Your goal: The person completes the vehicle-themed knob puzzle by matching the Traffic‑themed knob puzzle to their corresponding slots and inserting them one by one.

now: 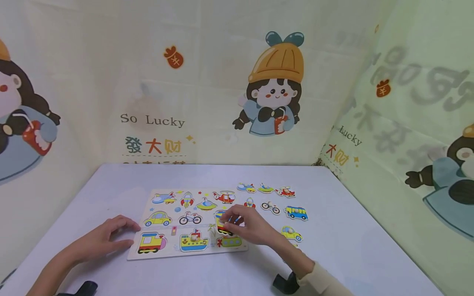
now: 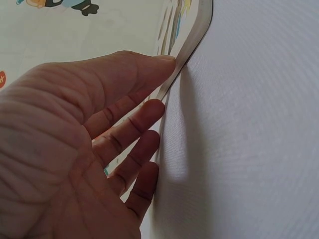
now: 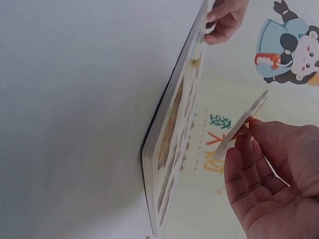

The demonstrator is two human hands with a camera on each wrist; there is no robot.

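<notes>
A flat wooden puzzle board (image 1: 168, 252) printed with vehicles lies on the table. Along its left edge rests my left hand (image 1: 107, 238); the left wrist view shows the thumb (image 2: 149, 69) against the board's rim and the fingers extended beside it. Over the right part of the board, my right hand (image 1: 249, 224) pinches a train puzzle piece (image 1: 220, 224) by its back or knob side. That piece is tilted and clear of the board in the right wrist view. A train picture (image 1: 149, 243) is at the board's lower left, with a boat (image 1: 194, 243) and a submarine (image 1: 231, 242) beside it.
Loose pieces lie right of the board: an airplane (image 1: 245, 187), a flying saucer (image 1: 266, 188), a helicopter (image 1: 286, 192), a rocket (image 1: 249, 202), a bicycle (image 1: 270, 208), a bus (image 1: 296, 212) and a car (image 1: 291, 234). My right forearm partly covers another. Printed cloth walls stand around the table.
</notes>
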